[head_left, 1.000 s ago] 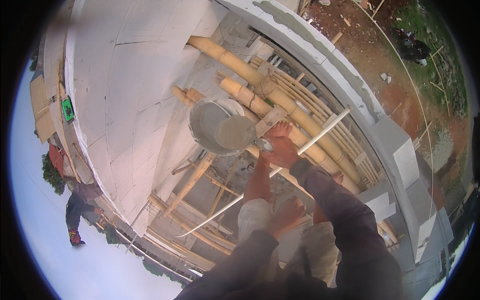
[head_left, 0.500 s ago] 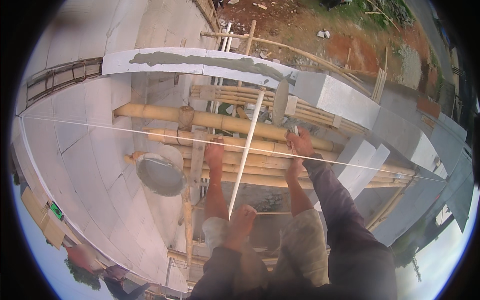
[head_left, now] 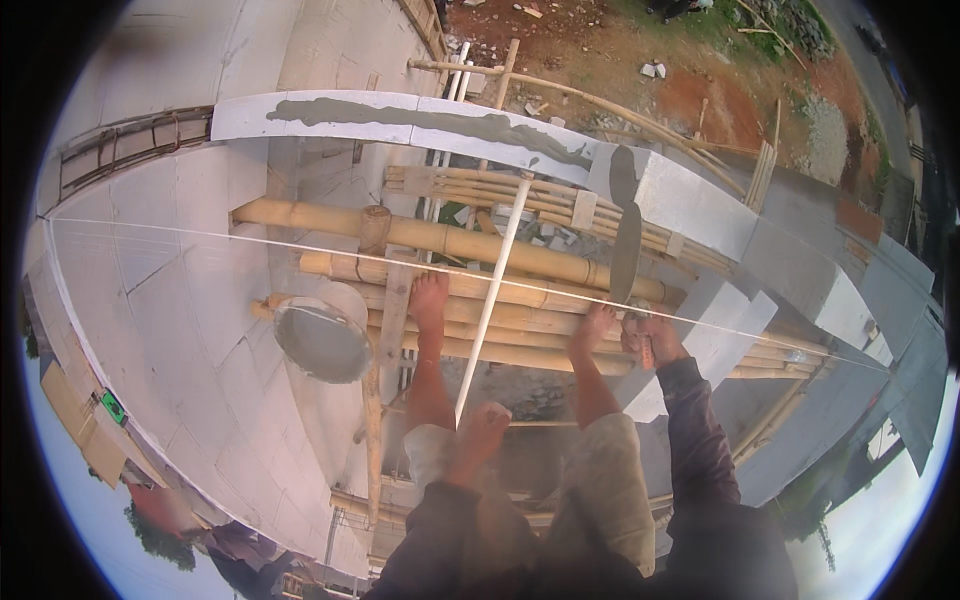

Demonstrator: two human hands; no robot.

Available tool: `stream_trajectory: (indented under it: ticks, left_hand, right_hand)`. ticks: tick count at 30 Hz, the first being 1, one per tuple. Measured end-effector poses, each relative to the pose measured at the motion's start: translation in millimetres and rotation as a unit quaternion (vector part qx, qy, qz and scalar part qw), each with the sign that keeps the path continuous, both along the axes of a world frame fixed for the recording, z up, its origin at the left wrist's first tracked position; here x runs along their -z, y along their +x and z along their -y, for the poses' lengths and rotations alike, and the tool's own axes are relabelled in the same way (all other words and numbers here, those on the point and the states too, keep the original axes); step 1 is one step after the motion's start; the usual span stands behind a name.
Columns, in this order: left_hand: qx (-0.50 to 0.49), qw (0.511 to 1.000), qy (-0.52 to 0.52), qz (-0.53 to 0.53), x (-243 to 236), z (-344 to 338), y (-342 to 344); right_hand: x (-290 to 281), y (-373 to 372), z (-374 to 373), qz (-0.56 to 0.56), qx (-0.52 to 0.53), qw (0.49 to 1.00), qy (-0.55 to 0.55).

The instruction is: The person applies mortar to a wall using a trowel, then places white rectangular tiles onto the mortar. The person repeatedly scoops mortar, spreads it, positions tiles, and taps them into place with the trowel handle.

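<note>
My right hand (head_left: 655, 338) is wrapped around the handle of a trowel, right of my right foot. The trowel's narrow-looking grey blade (head_left: 627, 250) points away from me toward the block wall. Close to my left knee, my left hand (head_left: 484, 432) is closed; what it may hold is hidden. The lower end of a thin white pipe (head_left: 495, 285) comes close to that hand. Grey mortar (head_left: 470, 127) lies in a strip along the top of the white block wall (head_left: 240, 122). A bucket of mortar (head_left: 322, 343) stands left of my feet.
Both my bare feet rest on bamboo poles (head_left: 480, 315), with gaps dropping below. A taut white string (head_left: 400, 259) crosses over them. Loose white blocks (head_left: 700, 325) stand at the right. A green tool (head_left: 113, 407) lies far left; another person (head_left: 240, 560) is at lower left.
My right hand has moved right and nearer to me with the trowel, whose blade has turned from a rounded face to a narrow shape. My left hand stays by the knee.
</note>
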State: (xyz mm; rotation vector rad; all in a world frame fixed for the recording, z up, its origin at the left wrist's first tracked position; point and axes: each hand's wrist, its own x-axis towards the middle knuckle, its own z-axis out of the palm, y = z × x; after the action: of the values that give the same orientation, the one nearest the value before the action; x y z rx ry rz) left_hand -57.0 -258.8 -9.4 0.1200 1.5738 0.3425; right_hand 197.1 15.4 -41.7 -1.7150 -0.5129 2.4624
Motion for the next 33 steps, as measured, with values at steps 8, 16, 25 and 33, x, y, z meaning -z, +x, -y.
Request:
stream_trajectory:
  ticks: [8,16,25,33]
  left_hand:
    - [0.044,0.997,0.05,-0.045,6.3,10.6,9.6]
    - [-0.133,0.985,0.105,-0.042,-10.8,0.4,12.1]
    - [-0.148,0.96,0.193,-0.135,-6.0,19.1,26.1]
    - [-0.033,0.999,0.013,-0.011,-25.5,-17.3,-22.7]
  right_hand:
    - [-23.5,-208.8,41.4,0.062,-0.519,0.776,0.353]
    - [61.5,-434.1,235.1,-0.012,-0.651,0.633,0.419]
    - [112.8,-454.3,259.3,-0.05,-0.632,0.716,0.294]
    - [107.0,-413.5,212.6,-0.101,-0.698,0.615,0.353]
